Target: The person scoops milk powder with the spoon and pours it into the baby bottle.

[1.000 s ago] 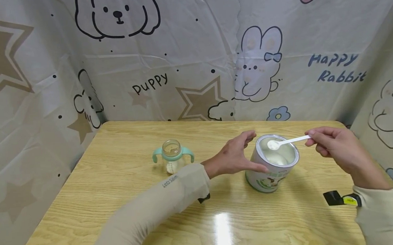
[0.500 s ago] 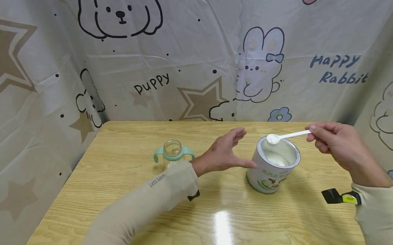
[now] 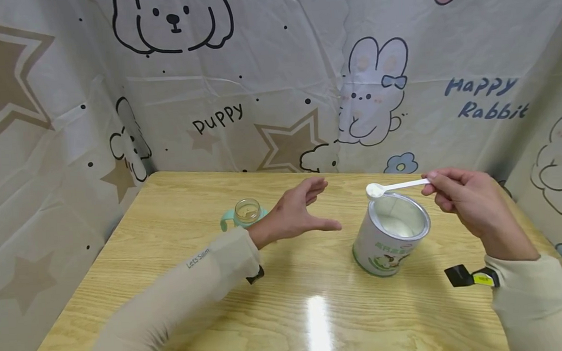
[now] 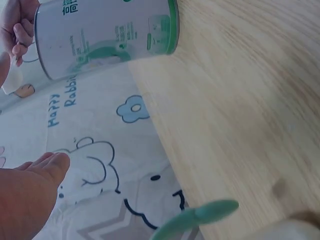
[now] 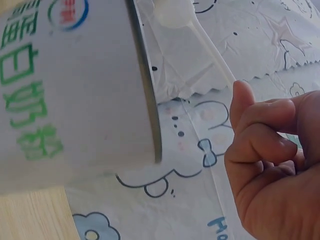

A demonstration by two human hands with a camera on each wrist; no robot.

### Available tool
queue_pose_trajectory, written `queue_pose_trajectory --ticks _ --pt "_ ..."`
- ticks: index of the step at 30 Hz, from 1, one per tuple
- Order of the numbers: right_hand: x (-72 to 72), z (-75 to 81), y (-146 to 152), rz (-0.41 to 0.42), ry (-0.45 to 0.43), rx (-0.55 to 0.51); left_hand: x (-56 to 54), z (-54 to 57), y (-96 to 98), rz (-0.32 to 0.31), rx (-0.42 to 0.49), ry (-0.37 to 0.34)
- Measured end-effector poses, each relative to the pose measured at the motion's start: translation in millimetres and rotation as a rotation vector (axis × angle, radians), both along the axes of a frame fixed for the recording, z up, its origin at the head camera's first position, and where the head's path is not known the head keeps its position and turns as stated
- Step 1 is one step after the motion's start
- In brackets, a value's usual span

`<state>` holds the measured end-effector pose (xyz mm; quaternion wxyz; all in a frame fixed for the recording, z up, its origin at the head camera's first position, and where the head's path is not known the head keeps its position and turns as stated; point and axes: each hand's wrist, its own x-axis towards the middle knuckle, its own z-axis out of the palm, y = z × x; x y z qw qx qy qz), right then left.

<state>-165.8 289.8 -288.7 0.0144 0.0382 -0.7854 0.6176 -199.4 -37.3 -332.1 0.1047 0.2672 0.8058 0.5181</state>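
Observation:
Between thumb and fingers, my right hand (image 3: 461, 196) pinches the handle end of a white measuring scoop (image 3: 394, 186). White powder fills the scoop's small bowl, which is held over the far left rim of an open milk powder tin (image 3: 387, 244). Pale powder shows inside the tin. My left hand (image 3: 292, 211) is in the air left of the tin, fingers extended and thumb apart, holding nothing. Behind the left wrist stands an uncapped baby bottle (image 3: 247, 211) with green handles, its lower part hidden by the sleeve. One green handle (image 4: 195, 217) shows in the left wrist view.
The wooden table (image 3: 323, 278) carries the tin on its right and the bottle on its left. A cartoon-printed cloth (image 3: 268, 92) hangs behind and along both sides of the table.
My left hand has moved left from beside the tin toward the bottle. The right hand has lifted the loaded scoop from the tin's mouth and shifted it left.

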Motion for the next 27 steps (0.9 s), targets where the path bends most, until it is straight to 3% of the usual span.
queue_pose_trajectory --ticks 4,10,15,21,27 --pt "-1.3 0.6 -9.4 0.033 0.008 -0.108 -0.2 3.2 -10.0 0.027 0.011 0.013" --pt "-2.1 2.8 -21.2 0.02 0.012 -0.063 -0.7 4.9 -24.2 0.051 0.027 -0.031" --pt "-3.4 5.9 -30.8 0.027 0.008 -0.086 -1.9 4.9 -35.7 0.06 0.044 -0.042" --pt "-4.3 8.6 -45.0 0.027 0.011 -0.073 -3.4 7.6 -49.2 0.081 0.044 -0.013" --pt "-5.4 7.7 -62.7 0.063 0.008 -0.131 -3.0 8.9 -64.0 0.104 0.031 0.011"
